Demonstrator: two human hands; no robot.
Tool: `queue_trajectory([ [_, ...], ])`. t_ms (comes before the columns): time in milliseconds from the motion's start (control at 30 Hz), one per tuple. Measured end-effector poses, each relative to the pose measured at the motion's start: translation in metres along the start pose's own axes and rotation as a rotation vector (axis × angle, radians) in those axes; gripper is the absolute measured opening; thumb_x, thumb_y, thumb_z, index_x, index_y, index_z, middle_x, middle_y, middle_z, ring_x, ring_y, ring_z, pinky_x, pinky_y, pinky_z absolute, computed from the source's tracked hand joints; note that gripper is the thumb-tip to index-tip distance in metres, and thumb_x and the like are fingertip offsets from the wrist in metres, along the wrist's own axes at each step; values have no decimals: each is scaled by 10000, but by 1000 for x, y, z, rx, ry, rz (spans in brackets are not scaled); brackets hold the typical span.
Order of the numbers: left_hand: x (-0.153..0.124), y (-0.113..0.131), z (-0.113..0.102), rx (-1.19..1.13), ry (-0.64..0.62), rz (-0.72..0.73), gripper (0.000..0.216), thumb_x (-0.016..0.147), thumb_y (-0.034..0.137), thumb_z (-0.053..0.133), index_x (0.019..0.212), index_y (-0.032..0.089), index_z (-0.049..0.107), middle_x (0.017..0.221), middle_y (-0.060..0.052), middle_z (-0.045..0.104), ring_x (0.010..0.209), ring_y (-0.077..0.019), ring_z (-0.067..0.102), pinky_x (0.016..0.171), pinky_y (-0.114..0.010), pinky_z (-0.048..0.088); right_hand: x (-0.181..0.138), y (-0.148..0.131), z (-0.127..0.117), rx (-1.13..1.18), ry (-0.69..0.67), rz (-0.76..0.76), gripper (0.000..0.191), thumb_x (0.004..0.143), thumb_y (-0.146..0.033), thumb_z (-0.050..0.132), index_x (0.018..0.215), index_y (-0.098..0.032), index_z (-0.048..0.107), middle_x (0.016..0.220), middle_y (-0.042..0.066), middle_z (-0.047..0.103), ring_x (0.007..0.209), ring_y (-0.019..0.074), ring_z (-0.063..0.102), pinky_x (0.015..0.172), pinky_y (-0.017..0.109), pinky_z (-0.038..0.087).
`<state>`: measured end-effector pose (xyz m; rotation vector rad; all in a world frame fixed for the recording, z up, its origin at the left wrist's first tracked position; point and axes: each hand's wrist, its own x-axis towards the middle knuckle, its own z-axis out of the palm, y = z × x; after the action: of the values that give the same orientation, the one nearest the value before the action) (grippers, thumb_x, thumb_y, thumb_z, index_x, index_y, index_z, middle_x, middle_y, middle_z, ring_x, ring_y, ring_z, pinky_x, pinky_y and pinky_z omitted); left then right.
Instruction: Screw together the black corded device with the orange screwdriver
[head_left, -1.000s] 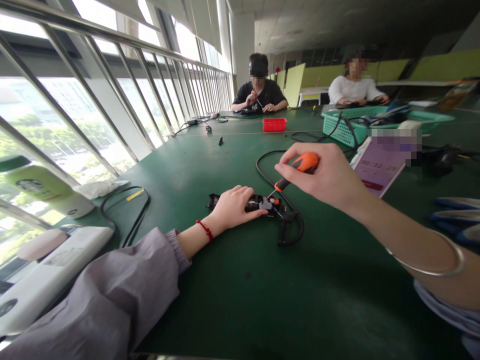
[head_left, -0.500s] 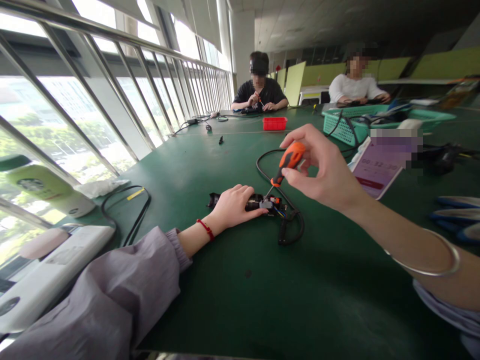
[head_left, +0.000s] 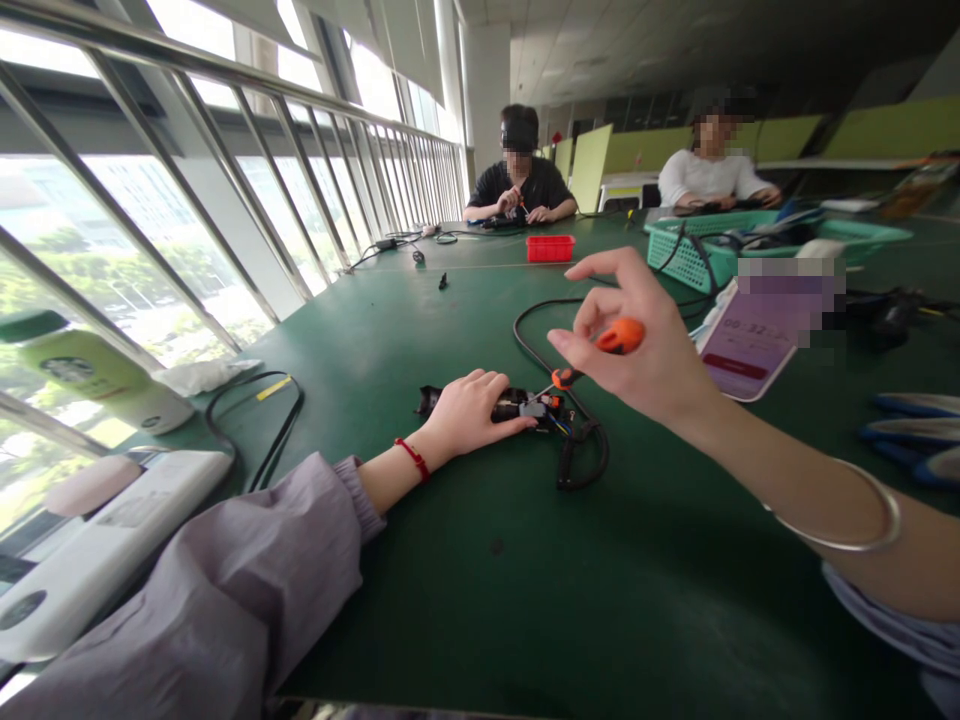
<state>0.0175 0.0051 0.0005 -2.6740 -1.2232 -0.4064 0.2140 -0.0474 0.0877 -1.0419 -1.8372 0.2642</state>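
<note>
My left hand (head_left: 466, 412) is wrapped over an opened black electrical device (head_left: 510, 408) lying on the green table, its thumb along the near side. Small coloured wires, a grey part and an orange part show at the device's right end, where a black cable (head_left: 519, 335) leaves it. My right hand (head_left: 637, 335) is above and to the right, thumb and index finger spread apart. A screwdriver (head_left: 621, 336) with an orange and black handle leans in that hand, partly hidden behind the thumb. Its shaft slants down left, with the tip at the exposed part of the device.
A phone (head_left: 750, 335) and a green basket (head_left: 690, 255) of cables stand to the right, with blue-white gloves (head_left: 907, 430) nearer. A red tray (head_left: 550, 249) lies ahead. On the left are a bottle (head_left: 97, 372) and a white case (head_left: 112, 550). Two people sit at the far side.
The screwdriver has tilted from steep to a lower slant, its handle dropping to the right. My right thumb and index finger have spread wider. My left hand has stayed put.
</note>
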Motion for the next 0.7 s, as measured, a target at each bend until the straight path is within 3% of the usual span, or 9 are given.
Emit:
queue_trajectory([
  [100,0,0,0,9,3,-1,541,821,704,339,835,184,489,818,-51,601,764,-207,550,631,-312,386,0,0,0,-45,-12,1,157,760,-366,580,809,-219,557,600,-22,525,552,135,488,558,290,372],
  [167,0,0,0,11,2,3,545,823,704,336,839,182,492,817,-52,601,768,-210,551,635,-314,387,0,1,1,-2,-29,-47,132,742,-294,586,847,-221,553,621,-24,526,565,134,487,561,286,383],
  [267,0,0,0,5,1,5,548,821,703,339,854,180,500,814,-51,601,775,-212,554,646,-313,394,-1,3,3,75,-20,-82,391,689,-246,623,1050,-235,474,678,-38,527,544,125,474,517,275,379],
  [367,0,0,0,1,6,7,551,820,704,341,864,180,505,819,-50,604,779,-210,558,653,-311,401,-2,5,6,47,36,-44,483,680,-353,670,1092,-231,449,655,-51,507,512,122,465,494,276,360],
  [433,0,0,0,9,14,9,552,820,706,338,849,180,502,815,-50,604,772,-210,558,647,-311,402,-2,6,8,9,67,-28,370,709,-400,651,1005,-223,516,631,-48,506,509,119,470,519,283,365],
  [533,0,0,1,21,21,11,554,820,709,334,832,179,496,803,-48,601,756,-208,556,630,-312,401,-4,5,9,23,75,-50,170,750,-318,601,882,-219,562,635,-38,522,511,109,462,543,286,379],
  [700,0,-1,2,17,22,16,563,819,711,332,845,177,510,804,-51,605,761,-211,563,644,-316,418,-5,6,13,104,63,-76,472,664,-211,630,1094,-254,443,701,-44,555,529,119,503,496,268,378],
])
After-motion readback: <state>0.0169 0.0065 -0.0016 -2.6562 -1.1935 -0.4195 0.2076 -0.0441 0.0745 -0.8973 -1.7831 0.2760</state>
